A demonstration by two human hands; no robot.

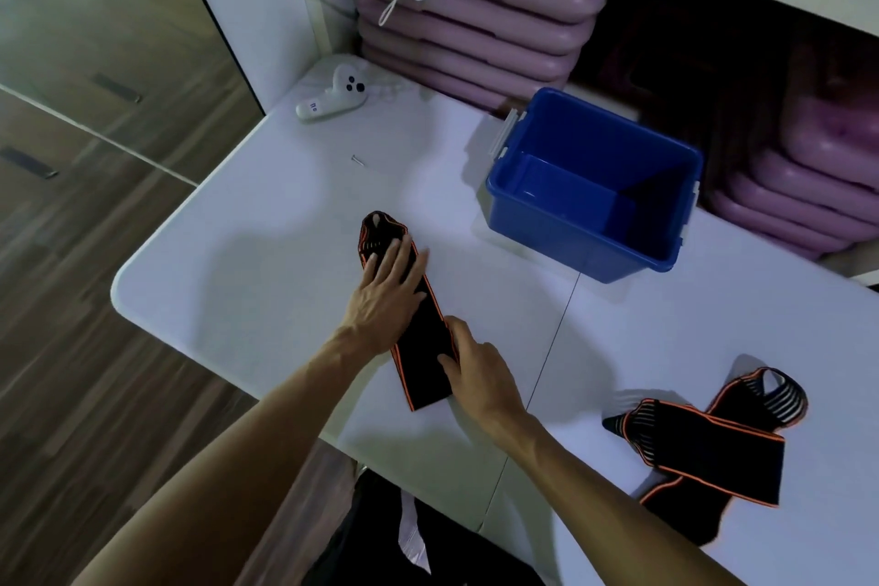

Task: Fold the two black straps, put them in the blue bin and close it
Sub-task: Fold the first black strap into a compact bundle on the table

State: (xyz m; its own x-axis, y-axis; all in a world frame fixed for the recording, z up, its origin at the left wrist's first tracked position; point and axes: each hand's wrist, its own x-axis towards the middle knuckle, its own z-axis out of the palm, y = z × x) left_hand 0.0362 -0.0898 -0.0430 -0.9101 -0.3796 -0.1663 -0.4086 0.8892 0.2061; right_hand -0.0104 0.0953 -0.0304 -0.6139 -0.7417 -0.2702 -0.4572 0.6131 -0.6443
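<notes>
Pressing flat-open left hand (pixel 387 295) and right hand (pixel 475 371) on the limp, light folded strap (pixel 428 333) mid-table, best pinched at its ends.

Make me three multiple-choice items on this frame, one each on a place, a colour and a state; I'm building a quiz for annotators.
1. Where does the second strap lie?
A. inside the bin
B. on the table, to the person's right
C. on the floor

2. What colour edges the strap under the hands?
A. orange
B. green
C. white

3. What state is the blue bin in?
A. lidded
B. open and holding a strap
C. open and empty

Answers: 1 B, it sprawls unfolded on the white table near the right forearm. 2 A, orange lines run along its sides. 3 C, the bare blue floor shows and no lid sits on it.
</notes>
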